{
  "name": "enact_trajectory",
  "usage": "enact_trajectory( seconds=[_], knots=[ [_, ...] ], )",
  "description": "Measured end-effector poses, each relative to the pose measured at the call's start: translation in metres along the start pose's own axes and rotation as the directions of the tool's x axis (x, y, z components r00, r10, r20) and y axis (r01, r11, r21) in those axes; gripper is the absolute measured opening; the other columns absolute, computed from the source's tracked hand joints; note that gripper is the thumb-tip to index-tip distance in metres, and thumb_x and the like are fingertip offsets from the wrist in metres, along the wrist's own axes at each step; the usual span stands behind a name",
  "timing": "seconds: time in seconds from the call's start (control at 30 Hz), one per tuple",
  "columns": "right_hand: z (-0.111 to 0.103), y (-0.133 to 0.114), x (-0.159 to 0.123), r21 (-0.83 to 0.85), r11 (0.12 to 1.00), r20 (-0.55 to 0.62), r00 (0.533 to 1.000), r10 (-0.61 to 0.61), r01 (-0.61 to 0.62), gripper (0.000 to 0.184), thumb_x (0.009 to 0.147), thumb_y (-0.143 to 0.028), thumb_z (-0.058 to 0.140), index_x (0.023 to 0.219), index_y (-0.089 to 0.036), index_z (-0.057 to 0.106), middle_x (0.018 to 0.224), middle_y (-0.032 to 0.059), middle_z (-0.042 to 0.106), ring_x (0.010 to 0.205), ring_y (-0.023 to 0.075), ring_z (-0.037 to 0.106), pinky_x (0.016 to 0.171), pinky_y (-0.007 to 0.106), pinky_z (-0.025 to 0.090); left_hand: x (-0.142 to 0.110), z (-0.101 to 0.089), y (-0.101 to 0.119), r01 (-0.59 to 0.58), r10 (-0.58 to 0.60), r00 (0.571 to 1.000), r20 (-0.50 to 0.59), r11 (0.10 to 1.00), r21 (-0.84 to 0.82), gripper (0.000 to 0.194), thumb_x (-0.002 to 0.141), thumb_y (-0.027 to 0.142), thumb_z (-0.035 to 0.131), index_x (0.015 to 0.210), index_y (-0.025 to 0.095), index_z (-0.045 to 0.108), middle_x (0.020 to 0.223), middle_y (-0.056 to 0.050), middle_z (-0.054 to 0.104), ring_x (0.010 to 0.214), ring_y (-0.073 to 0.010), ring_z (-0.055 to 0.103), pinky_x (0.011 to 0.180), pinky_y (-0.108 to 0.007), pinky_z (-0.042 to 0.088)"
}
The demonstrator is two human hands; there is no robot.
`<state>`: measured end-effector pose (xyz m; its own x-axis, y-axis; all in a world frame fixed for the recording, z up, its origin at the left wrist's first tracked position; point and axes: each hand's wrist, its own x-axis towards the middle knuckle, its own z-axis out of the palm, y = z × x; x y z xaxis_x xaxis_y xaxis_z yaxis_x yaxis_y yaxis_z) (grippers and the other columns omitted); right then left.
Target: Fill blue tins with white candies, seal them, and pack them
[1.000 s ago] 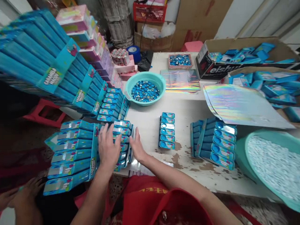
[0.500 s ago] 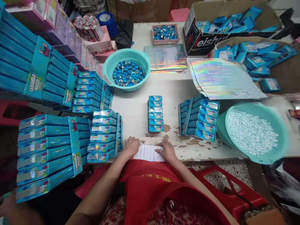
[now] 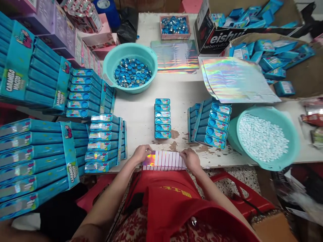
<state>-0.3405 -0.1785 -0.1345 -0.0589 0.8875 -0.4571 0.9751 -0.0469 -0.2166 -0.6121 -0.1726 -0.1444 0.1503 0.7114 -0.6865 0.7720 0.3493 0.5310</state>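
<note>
A shiny sheet of narrow sticker strips [image 3: 166,159] lies at the table's front edge, in front of the red apron. My left hand [image 3: 143,154] pinches its left end, where the foil glints orange. At the other end my right hand [image 3: 191,159] grips the sheet's right corner with curled fingers. Beyond the sheet stands a small row of blue caramel boxes [image 3: 163,119], their round recesses facing up. Left of my left hand is a banded pack of blue boxes [image 3: 101,144] with silvery strips over the tops.
A teal basin [image 3: 130,85] holds blue and silver caps. To the right are another banded pack [image 3: 209,124], a teal tub of white pellets [image 3: 233,131] and foil sheets [image 3: 234,79]. Larger packs [image 3: 45,151] crowd the left; a person's arm shows below them.
Both hands have left the box pack on the left and come to the sticker sheet at the front edge. They now grip its two ends. The view has tilted down and shifted.
</note>
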Motion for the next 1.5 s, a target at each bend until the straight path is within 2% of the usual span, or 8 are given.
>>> enact_trajectory(
  seconds=[0.13, 0.27, 0.63, 0.97, 1.13, 1.27, 1.37, 1.5],
  knots=[
    [0.010, -0.033, 0.000, 0.009, 0.980, -0.149, 0.969, -0.195, 0.199, 0.019, 0.088, -0.023, 0.050, 0.099, -0.019, 0.065, 0.095, 0.0103, 0.059, 0.090, 0.0220, 0.053, 0.074, 0.030, 0.041, 0.006, 0.000, 0.000, 0.038, -0.038, 0.999, 0.009, 0.997, -0.063, 0.019, 0.076, 0.023, 0.052, 0.077, 0.014, 0.069, 0.075, -0.003, 0.068, 0.073, -0.0150, 0.059, 0.062, -0.022, 0.038],
    [0.023, -0.079, 0.004, 0.123, 0.861, 0.049, 0.864, -0.501, 0.493, 0.031, 0.088, -0.027, 0.053, 0.118, -0.020, 0.057, 0.105, 0.0088, 0.059, 0.096, 0.0210, 0.054, 0.076, 0.028, 0.046, 0.008, 0.000, 0.002, 0.074, -0.074, 0.997, 0.002, 0.996, -0.044, 0.019, 0.076, 0.022, 0.051, 0.074, 0.014, 0.068, 0.072, -0.002, 0.067, 0.068, -0.0140, 0.057, 0.060, -0.021, 0.036],
    [0.026, -0.100, 0.002, -0.035, 0.816, 0.174, 0.808, -0.564, 0.577, 0.036, 0.088, -0.024, 0.053, 0.122, -0.016, 0.053, 0.118, 0.0118, 0.059, 0.100, 0.0258, 0.054, 0.081, 0.036, 0.045, 0.013, 0.003, 0.006, 0.190, -0.193, 0.981, -0.020, 0.978, -0.092, 0.014, 0.070, 0.017, 0.054, 0.069, 0.014, 0.068, 0.064, -0.002, 0.063, 0.061, -0.0128, 0.053, 0.054, -0.021, 0.033],
    [0.045, -0.106, 0.011, 0.369, 0.872, -0.046, 0.943, -0.330, 0.323, 0.007, 0.082, -0.019, 0.060, 0.077, -0.020, 0.064, 0.084, 0.0041, 0.064, 0.084, 0.0170, 0.059, 0.075, 0.026, 0.044, 0.017, 0.007, 0.003, 0.148, -0.152, 0.988, -0.034, 0.982, -0.115, 0.015, 0.072, 0.018, 0.055, 0.071, 0.012, 0.068, 0.060, 0.001, 0.061, 0.057, -0.0109, 0.052, 0.052, -0.019, 0.034],
    [0.033, -0.096, -0.003, 0.653, 0.701, -0.077, 0.946, -0.315, 0.287, 0.009, 0.081, -0.019, 0.057, 0.073, -0.020, 0.060, 0.069, 0.0000, 0.064, 0.068, 0.0150, 0.060, 0.068, 0.027, 0.046, 0.011, 0.001, 0.009, 0.113, -0.119, 0.989, -0.082, 0.991, -0.074, 0.018, 0.076, 0.021, 0.052, 0.073, 0.015, 0.069, 0.075, -0.006, 0.066, 0.077, -0.0178, 0.059, 0.070, -0.025, 0.043],
    [0.008, -0.098, -0.009, 0.878, 0.443, -0.126, 0.981, -0.147, 0.179, 0.016, 0.081, -0.034, 0.057, 0.076, -0.020, 0.058, 0.067, -0.0006, 0.065, 0.062, 0.0147, 0.061, 0.063, 0.027, 0.049, -0.010, -0.004, 0.020, -0.217, 0.163, 0.968, -0.191, 0.923, -0.316, 0.030, 0.084, 0.033, 0.047, 0.102, 0.017, 0.065, 0.111, -0.009, 0.064, 0.106, -0.0196, 0.054, 0.089, -0.029, 0.042],
    [-0.010, -0.101, -0.006, 0.930, 0.332, -0.164, 0.986, -0.006, 0.156, 0.022, 0.075, -0.041, 0.063, 0.074, -0.019, 0.060, 0.069, 0.0000, 0.066, 0.062, 0.0144, 0.060, 0.061, 0.027, 0.048, -0.022, -0.005, 0.033, -0.252, 0.260, 0.962, -0.081, 0.742, -0.622, 0.033, 0.077, 0.039, 0.058, 0.098, 0.014, 0.061, 0.091, -0.007, 0.067, 0.083, -0.0164, 0.061, 0.075, -0.027, 0.048],
    [-0.017, -0.103, 0.004, 0.965, 0.226, -0.170, 0.976, 0.136, 0.136, 0.022, 0.070, -0.039, 0.067, 0.074, -0.018, 0.063, 0.072, 0.0019, 0.067, 0.067, 0.0154, 0.060, 0.067, 0.030, 0.048, -0.023, -0.014, 0.047, -0.126, 0.132, 0.990, -0.044, 0.726, -0.676, 0.026, 0.077, 0.040, 0.054, 0.076, 0.014, 0.058, 0.057, 0.002, 0.054, 0.048, -0.0083, 0.049, 0.051, -0.021, 0.041]
  ],
)
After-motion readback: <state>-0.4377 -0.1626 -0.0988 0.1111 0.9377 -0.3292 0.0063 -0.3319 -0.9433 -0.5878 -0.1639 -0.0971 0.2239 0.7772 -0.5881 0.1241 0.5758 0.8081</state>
